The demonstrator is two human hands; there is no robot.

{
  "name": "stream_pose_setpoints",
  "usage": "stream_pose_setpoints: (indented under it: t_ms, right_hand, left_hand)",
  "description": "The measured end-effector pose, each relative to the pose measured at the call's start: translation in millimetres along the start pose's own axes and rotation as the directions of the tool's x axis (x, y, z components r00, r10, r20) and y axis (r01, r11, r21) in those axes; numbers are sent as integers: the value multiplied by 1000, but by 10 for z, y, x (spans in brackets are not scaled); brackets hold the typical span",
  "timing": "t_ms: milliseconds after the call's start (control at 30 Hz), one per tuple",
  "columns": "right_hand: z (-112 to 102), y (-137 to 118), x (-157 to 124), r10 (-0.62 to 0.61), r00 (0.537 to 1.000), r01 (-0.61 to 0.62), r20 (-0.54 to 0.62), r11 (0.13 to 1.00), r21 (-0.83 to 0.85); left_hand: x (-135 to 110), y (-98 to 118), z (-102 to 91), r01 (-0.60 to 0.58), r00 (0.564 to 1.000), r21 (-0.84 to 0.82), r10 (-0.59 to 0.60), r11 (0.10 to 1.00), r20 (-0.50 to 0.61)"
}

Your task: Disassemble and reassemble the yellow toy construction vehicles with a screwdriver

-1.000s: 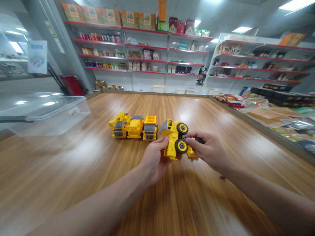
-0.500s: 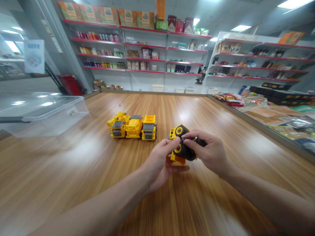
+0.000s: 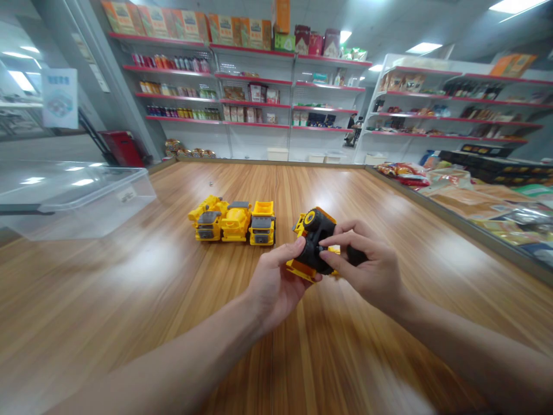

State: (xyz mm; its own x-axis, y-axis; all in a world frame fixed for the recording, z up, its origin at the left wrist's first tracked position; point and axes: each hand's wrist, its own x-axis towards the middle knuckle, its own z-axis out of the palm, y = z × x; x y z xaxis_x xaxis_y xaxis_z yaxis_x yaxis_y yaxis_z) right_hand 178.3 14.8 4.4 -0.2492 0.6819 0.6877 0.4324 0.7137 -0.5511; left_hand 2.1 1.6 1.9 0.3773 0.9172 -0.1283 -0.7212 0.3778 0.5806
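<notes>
My left hand (image 3: 276, 282) is closed around a yellow toy construction truck (image 3: 329, 218), thumb on its side. The truck is tilted so its black underside and a black wheel with a yellow hub show. My right hand (image 3: 371, 262) pinches a small screwdriver (image 3: 356, 255) with a rounded black handle, its fingertips at the middle of the underside; fingers partly hide the tool and its tip. To the left stand three more yellow toy trucks in a row: one with a folded arm (image 3: 208, 222), a mixer truck (image 3: 236, 222) and a dump truck (image 3: 262, 223).
A clear plastic bin (image 3: 90, 202) stands on the wooden table (image 3: 173, 323) at the left. A tiny object (image 3: 211, 184) lies behind the trucks. Packaged goods (image 3: 475, 202) lie beyond the table's right edge. Stocked shelves (image 3: 254, 104) line the back.
The held truck has turned and tipped, showing more of its underside, and my left hand has shifted slightly left with it. My right fingers remain at the underside. The row of trucks has not moved.
</notes>
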Motion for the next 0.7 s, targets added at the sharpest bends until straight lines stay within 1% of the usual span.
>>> stream_pose_setpoints:
  t_ms: [100, 167, 267, 333, 400, 467, 533, 600, 700]
  right_hand:
    - [9, -16, -14, 56, 998, -56, 38, 998, 10]
    - [-1, -36, -12, 70, 995, -70, 68, 998, 2]
    - [-44, -71, 3, 40, 993, -38, 114, 999, -20]
    - [-76, -86, 12, 23, 993, -21, 119, 1000, -16]
    - [-92, -89, 18, 32, 996, -35, 78, 999, 34]
    - [-88, -84, 21, 74, 997, -73, -3, 991, 111]
    - [-68, -80, 22, 91, 991, -75, -102, 985, 156]
    - [-47, -86, 24, 45, 982, -18, -181, 989, 148]
    - [-35, -127, 27, -72, 967, 108, -246, 985, 137]
  left_hand:
    - [1, -7, 9, 9, 1000, -7, -9, 1000, -6]
    - [2, -7, 15, 16, 1000, -13, -16, 1000, -5]
    - [-4, -2, 19, 28, 1000, -23, -28, 999, 2]
    - [-13, 3, 19, 34, 999, -31, -34, 999, 8]
    - [-21, 10, 19, 42, 999, -43, -41, 998, 7]
    - [-25, 20, 20, 54, 999, -61, -53, 997, 8]
    - [-22, 32, 22, 59, 998, -74, -59, 996, 11]
    - [-17, 42, 23, 58, 998, -80, -56, 995, 15]
    - [-9, 47, 19, 61, 998, -85, -60, 994, 15]
